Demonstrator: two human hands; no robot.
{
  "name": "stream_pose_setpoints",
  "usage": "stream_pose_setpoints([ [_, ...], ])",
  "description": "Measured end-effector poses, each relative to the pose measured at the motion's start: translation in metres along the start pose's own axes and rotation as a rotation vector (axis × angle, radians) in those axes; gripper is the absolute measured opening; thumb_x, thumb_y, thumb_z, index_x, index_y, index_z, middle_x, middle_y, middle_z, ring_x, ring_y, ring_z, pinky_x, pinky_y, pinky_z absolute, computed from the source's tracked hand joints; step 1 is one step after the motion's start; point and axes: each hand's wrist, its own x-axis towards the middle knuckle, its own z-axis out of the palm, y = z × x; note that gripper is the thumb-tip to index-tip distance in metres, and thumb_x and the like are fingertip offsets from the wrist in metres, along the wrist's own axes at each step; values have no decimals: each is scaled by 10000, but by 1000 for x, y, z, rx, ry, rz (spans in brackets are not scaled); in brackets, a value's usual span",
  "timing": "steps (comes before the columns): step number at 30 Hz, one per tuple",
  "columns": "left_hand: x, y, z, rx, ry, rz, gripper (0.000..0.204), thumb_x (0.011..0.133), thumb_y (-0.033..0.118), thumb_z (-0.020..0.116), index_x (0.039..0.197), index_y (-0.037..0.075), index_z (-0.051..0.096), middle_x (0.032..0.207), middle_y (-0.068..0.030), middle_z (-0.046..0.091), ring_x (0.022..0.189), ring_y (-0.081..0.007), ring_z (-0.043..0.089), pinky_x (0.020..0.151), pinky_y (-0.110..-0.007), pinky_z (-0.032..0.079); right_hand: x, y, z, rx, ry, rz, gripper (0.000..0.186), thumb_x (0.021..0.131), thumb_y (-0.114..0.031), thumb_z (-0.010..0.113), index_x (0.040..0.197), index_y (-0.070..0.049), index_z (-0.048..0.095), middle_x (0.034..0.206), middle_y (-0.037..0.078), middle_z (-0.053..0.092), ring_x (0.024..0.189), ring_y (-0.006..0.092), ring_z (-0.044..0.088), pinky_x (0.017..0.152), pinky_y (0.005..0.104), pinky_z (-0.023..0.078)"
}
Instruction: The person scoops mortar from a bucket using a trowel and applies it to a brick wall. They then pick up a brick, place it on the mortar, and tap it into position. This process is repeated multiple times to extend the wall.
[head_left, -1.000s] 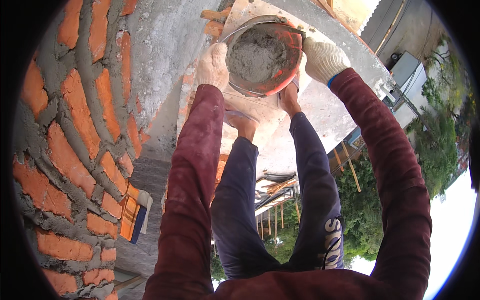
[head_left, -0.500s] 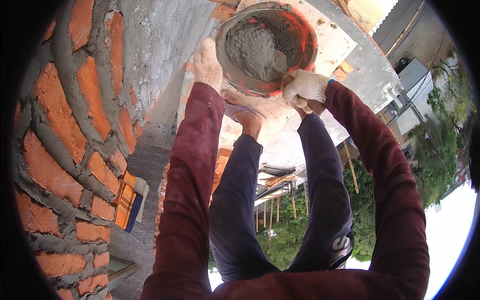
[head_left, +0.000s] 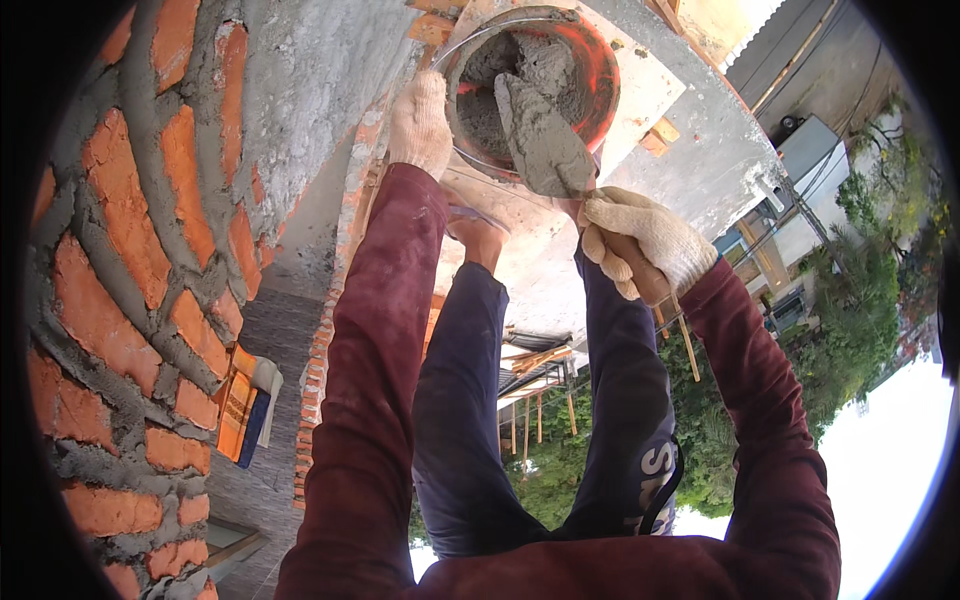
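Note:
My right hand [head_left: 640, 240], in a cream knit glove, is closed round the wooden handle of a trowel [head_left: 545, 140]. Grey mortar covers the trowel's blade, which is raised over the near rim of a round bucket [head_left: 608, 105]. Inside the bucket, wet mortar [head_left: 555, 62] surrounds a dark hollow; the inner wall shows orange-red. At the bucket's left side my gloved left hand [head_left: 420, 122] is closed on its thin wire handle [head_left: 465, 42]. The left fingertips are partly hidden from this view.
A brick wall [head_left: 125, 215] with thick mortar joints rises close on the left. The bucket stands on a pale, mortar-spattered board [head_left: 645, 85]. Brick pieces [head_left: 658, 135] lie right of it. An orange and blue package [head_left: 245, 405] is beside the wall. My feet [head_left: 478, 240] are just below the bucket.
The trowel has come up out of the bucket with mortar on its blade, my right hand moving down and right. My left hand now grips the wire handle, and the bucket appears slightly further left.

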Motion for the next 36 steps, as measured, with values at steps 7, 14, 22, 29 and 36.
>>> stream_pose_setpoints([
  [7,-2,11,5,-90,-13,-164,569,1105,499,467,1129,-33,667,958,-104,671,930,-218,634,887,-370,502,89,-20,-38,-306,190,-108,434,1072,-463,523,965,-53,617,642,22,556,508,130,535,430,350,410],
  [14,-24,19,10,-188,68,-197,568,1107,522,458,990,0,649,795,-35,592,756,-159,567,726,-358,488,43,-59,-28,-826,203,136,451,1031,-498,538,873,-76,572,608,33,542,415,134,511,355,317,421],
  [22,-111,105,-44,-151,7,-244,416,1077,406,566,1109,17,712,897,-84,712,876,-207,665,818,-373,520,-28,-53,70,-1527,157,25,524,989,-337,450,1161,125,628,704,210,658,528,332,690,430,422,557],
  [29,-220,234,-134,-303,126,-277,434,1127,429,479,998,42,630,841,3,549,831,-123,507,765,-315,464,-200,-41,108,-2148,469,-796,227,899,-144,659,1081,-12,623,839,169,728,767,343,742,663,435,591],
  [36,-318,358,-235,-244,248,-125,466,1138,441,433,928,48,569,808,9,485,789,-107,464,713,-303,431,-288,-42,193,-2201,331,-768,150,878,-54,637,1002,8,694,894,220,738,903,388,749,788,468,596],
])
